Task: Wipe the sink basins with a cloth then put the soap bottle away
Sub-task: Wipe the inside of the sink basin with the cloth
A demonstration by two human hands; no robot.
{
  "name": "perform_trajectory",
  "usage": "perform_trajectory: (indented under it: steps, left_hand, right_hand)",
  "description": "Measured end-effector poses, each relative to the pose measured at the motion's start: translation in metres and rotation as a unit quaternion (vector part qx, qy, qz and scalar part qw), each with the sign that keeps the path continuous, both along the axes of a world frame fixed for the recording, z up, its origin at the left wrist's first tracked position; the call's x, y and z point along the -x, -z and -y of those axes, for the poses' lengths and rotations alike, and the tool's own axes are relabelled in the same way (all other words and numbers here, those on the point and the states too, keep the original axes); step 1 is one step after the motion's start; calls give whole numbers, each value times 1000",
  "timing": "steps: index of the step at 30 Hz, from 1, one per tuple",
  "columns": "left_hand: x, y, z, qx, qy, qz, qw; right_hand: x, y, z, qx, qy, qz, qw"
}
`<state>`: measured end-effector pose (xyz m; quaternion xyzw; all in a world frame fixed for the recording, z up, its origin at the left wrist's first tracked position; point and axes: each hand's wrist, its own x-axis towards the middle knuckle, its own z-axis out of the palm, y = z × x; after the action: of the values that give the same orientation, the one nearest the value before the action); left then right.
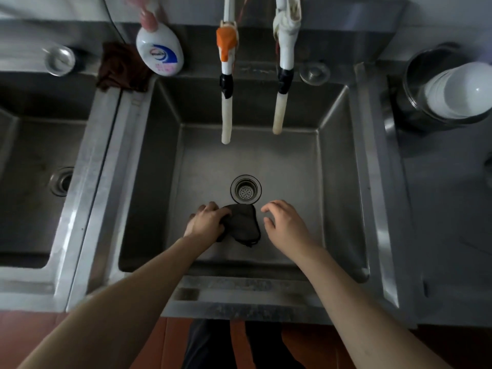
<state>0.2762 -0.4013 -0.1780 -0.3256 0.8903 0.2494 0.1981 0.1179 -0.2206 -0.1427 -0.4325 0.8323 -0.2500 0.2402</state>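
A dark cloth [243, 225] lies bunched on the floor of the middle steel basin [266, 161], just in front of its drain [245, 189]. My left hand [209, 221] grips the cloth's left side. To the right of the cloth hovers my right hand [285, 222], fingers loosely curled and holding nothing. The white soap bottle [159, 49] with a pink pump stands on the back ledge at the upper left. A second basin [32, 166] is at the left.
Two white hoses [226, 113] hang from the back wall over the middle basin. A brown rag [121, 66] lies next to the bottle. A metal plug [314, 73] sits on the ledge. A pot with stacked white bowls [452, 91] stands on the right counter.
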Motion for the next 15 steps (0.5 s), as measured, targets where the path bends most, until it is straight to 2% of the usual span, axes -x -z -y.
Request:
perform_trajectory:
  steps: [7, 11, 15]
  left_hand:
    - [1, -84, -11, -29, -61, -152, 986]
    - [-3, -129, -20, -37, -91, -206, 974]
    - [-6, -160, -27, -41, -113, -243, 962]
  right_hand:
    - [-16, -45, 11, -6, -79, 8, 997]
    - [-21, -71, 15, -23, -90, -6, 996]
    - [-26, -92, 17, 9, -101, -1, 995]
